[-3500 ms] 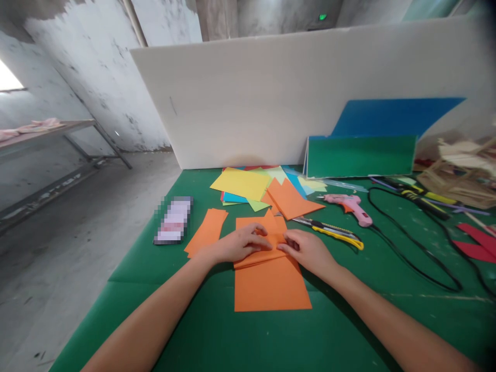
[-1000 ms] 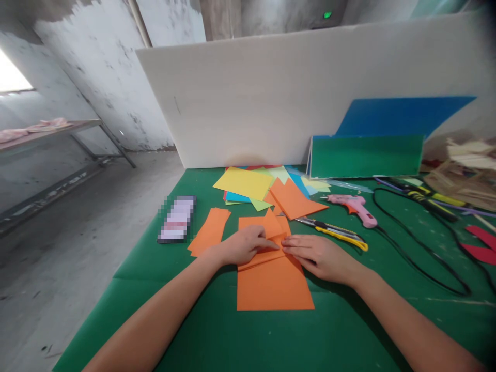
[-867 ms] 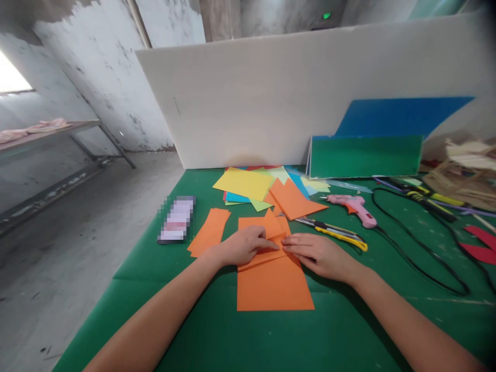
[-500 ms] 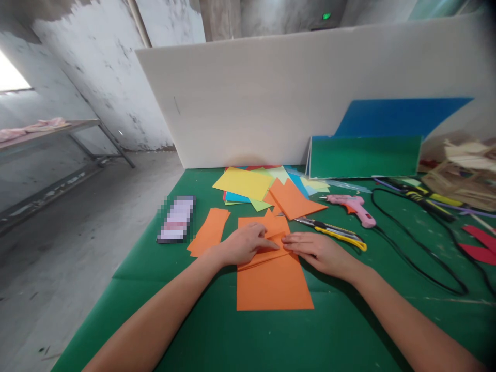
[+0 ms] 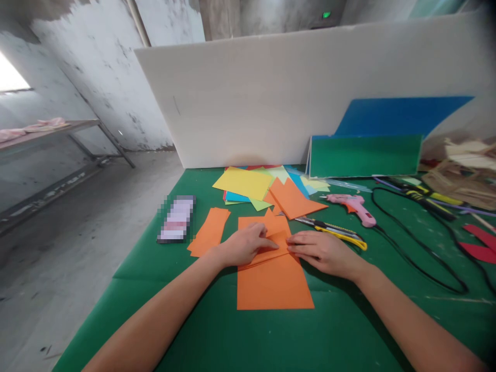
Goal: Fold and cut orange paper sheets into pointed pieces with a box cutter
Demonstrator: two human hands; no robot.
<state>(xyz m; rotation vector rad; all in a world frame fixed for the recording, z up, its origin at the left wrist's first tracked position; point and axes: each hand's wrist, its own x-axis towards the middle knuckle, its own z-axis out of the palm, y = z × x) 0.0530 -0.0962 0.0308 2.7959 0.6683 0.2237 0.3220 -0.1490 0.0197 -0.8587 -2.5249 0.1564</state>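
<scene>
A larger orange sheet (image 5: pixel 273 289) lies on the green table, with a smaller folded orange paper (image 5: pixel 279 238) on its upper half. My left hand (image 5: pixel 242 245) rests on the left side of the folded paper, fingers curled and thumb stretched across it, holding it down. At the paper's right edge, my right hand (image 5: pixel 320 250) lies low with its fingers straight and side by side, the tips touching the edge. The undersides of both hands are hidden.
Left of the sheet are orange strips (image 5: pixel 211 230) and a pixelated phone (image 5: pixel 177 219). Behind lie coloured papers (image 5: pixel 244 183) and a cut orange piece (image 5: pixel 296 199). A yellow utility knife (image 5: pixel 337 232) and a pink glue gun (image 5: pixel 358 209) with a black cord lie right. A white board (image 5: pixel 240 103) stands behind.
My right hand has slid slightly to the right, its fingertips now at the folded paper's right edge. My left hand stays in place.
</scene>
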